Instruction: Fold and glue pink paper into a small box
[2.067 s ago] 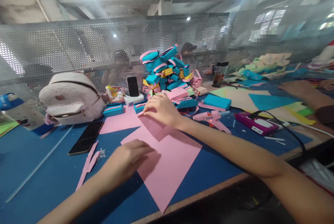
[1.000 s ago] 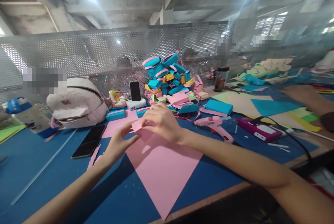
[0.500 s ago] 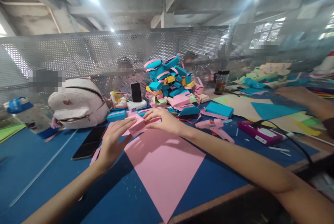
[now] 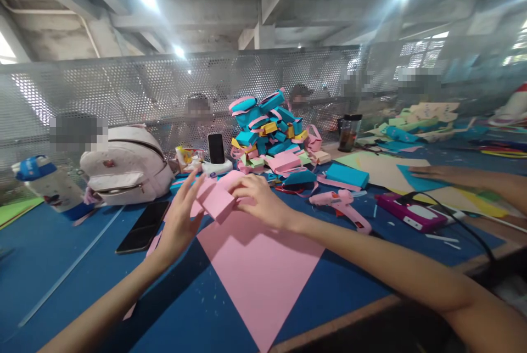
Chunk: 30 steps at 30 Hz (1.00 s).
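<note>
Between my hands is a small folded pink paper box (image 4: 216, 201), tilted, with a flap standing up behind it. My right hand (image 4: 261, 199) grips its right side, thumb and fingers closed on the paper. At its left, my left hand (image 4: 183, 218) is upright with the fingers stretched and spread; whether a fingertip touches the box is hard to make out. Beneath lies a large sheet of pink paper (image 4: 263, 270), one corner pointing at the table's front edge. More pink paper shows behind my left hand.
A pile of blue, pink and yellow paper boxes (image 4: 275, 133) stands at the back. Rightward lie a pink glue gun (image 4: 343, 206), a purple device (image 4: 411, 213) with a black cable, and a co-worker's hand (image 4: 436, 174) on coloured sheets. Leftward are a phone (image 4: 142, 229), a backpack (image 4: 127, 166) and a bottle (image 4: 51, 185).
The pink box has been raised and turned, so more of its face shows. My left hand has come away with its fingers lifted. The co-worker's hand has moved down onto the blue sheet.
</note>
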{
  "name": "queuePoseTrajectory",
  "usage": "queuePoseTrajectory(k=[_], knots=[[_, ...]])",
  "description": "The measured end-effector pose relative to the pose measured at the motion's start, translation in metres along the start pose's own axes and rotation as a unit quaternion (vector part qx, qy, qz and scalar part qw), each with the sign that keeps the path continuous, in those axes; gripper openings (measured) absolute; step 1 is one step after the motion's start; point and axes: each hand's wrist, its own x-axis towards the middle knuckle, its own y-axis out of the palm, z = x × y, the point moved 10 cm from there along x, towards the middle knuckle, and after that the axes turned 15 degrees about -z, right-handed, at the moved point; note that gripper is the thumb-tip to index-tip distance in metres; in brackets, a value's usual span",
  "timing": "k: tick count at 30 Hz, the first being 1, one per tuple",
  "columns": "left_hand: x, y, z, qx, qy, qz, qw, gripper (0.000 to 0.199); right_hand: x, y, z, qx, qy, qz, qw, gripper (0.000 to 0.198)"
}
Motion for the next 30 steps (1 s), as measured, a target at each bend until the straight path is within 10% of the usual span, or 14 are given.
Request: queuePoseTrajectory(k=[3,6,9,19,23,30], knots=[[-0.008,0.013,0.043,-0.147,-0.225,0.038,0.963,0.071,-0.010,0.001,0.012,-0.044,-0.068,0.044,0.996,0.009],[-0.037,0.037,0.063,-0.281,-0.441,0.111,0.845,0.065,-0.022,0.006,0.020,-0.075,-0.120,0.091,0.986,0.009],[-0.055,0.051,0.055,-0.345,-0.520,0.152,0.766,0.059,-0.030,0.007,0.020,-0.122,-0.153,0.104,0.975,0.014],[-0.020,0.053,0.032,-0.255,-0.384,0.252,0.851,0.036,-0.024,-0.025,0.025,-0.071,-0.103,0.026,0.992,0.030],[0.004,0.054,0.021,-0.237,-0.362,0.258,0.864,0.033,-0.009,-0.041,-0.009,0.086,0.083,-0.067,0.990,0.053],[-0.030,0.069,-0.005,-0.290,-0.463,0.231,0.805,0.053,-0.046,0.014,-0.061,0.284,0.342,0.094,0.891,0.045]])
